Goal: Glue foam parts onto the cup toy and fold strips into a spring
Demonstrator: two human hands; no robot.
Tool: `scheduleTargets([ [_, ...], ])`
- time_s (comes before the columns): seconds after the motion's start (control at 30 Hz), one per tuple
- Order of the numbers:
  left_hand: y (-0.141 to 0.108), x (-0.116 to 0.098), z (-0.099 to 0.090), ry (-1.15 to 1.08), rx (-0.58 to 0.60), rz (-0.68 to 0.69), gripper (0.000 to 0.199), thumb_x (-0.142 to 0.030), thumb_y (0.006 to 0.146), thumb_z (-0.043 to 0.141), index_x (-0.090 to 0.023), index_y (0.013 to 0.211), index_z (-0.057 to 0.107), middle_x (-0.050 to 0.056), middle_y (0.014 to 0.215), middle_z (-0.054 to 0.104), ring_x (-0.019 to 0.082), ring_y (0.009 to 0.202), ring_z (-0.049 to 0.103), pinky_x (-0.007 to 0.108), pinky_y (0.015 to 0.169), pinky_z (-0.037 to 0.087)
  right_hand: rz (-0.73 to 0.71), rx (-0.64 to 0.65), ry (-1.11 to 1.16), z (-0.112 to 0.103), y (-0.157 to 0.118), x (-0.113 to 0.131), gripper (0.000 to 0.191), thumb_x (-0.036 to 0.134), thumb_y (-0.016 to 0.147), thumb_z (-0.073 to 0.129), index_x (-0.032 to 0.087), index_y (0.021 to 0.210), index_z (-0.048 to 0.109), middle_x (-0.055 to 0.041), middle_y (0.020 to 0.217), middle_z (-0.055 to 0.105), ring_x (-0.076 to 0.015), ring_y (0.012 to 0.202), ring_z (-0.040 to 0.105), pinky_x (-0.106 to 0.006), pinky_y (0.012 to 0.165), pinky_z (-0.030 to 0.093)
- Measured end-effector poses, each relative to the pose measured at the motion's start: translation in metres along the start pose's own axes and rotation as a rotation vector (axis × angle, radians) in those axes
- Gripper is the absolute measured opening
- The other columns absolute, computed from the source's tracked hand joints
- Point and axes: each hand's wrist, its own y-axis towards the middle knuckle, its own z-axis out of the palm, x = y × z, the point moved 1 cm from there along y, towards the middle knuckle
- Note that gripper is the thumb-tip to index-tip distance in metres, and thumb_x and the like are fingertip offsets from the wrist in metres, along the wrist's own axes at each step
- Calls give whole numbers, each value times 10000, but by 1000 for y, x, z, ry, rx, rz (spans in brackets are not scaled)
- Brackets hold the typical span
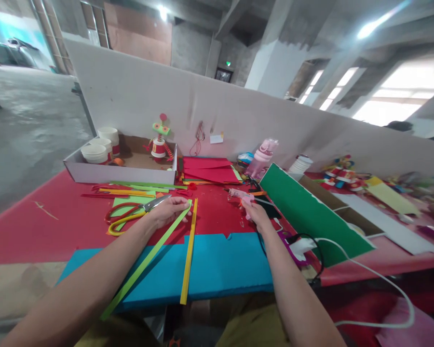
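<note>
A craft workshop, set up in a bare concrete hall: a rough pillar (pixel 265 62) rises behind, with an exit sign (pixel 228 63), bright windows (pixel 394 99) and a grey floor (pixel 50 108). A white partition (pixel 148 86) lines the back edge of the red-covered counter (pixel 32 217). Craft supplies show the trade: scissors (pixel 146 207), a glue gun (pixel 238 193), coloured paper (pixel 210 168), and, towards the back left corner, cups (pixel 95 153) and a cup figure (pixel 159 148).

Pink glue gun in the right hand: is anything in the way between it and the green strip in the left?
Nothing visible blocks the space between the pink glue gun in the right hand and the green strip in the left hand; only a yellow strip lies low between them, nearer the left hand.
</note>
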Motion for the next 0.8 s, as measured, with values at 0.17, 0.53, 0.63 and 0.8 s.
scheduleTargets([
  [0.17, 0, 0, -1, 20, 20, -5, 170, -207, 727, 744, -109, 806, 631, 70, 713, 663, 195, 720, 670, 265, 534, 562, -126, -16, -460, 0, 1, -6, 446, 492, 887, 435, 130, 754, 661, -63, 558, 631, -177, 585, 633, -247, 586, 402],
  [0.53, 0, 0, 0, 9, 16, -18, 179, -205, 707, 759, -110, 790, 633, 70, 703, 662, 203, 737, 675, 279, 549, 573, -231, -147, -607, -1, -6, -6, 340, 459, 896, 461, 155, 889, 614, -76, 719, 678, -203, 740, 645, -246, 626, 404],
  [0.63, 0, 0, 0, 15, 23, -22, 181, -213, 714, 755, -109, 796, 632, 74, 712, 667, 201, 742, 674, 281, 561, 573, -391, -156, -640, -4, -17, 2, 241, 353, 897, 470, 157, 906, 608, -79, 808, 672, -197, 782, 628, -257, 670, 413],
  [0.8, -1, -1, 1, 33, 33, -27, 193, -219, 709, 759, -102, 801, 635, 86, 727, 673, 202, 740, 672, 278, 562, 567, -480, 215, -920, -4, -39, 15, 200, 105, 724, 588, 154, 915, 623, -121, 988, 660, -226, 864, 631, -287, 737, 428],
])
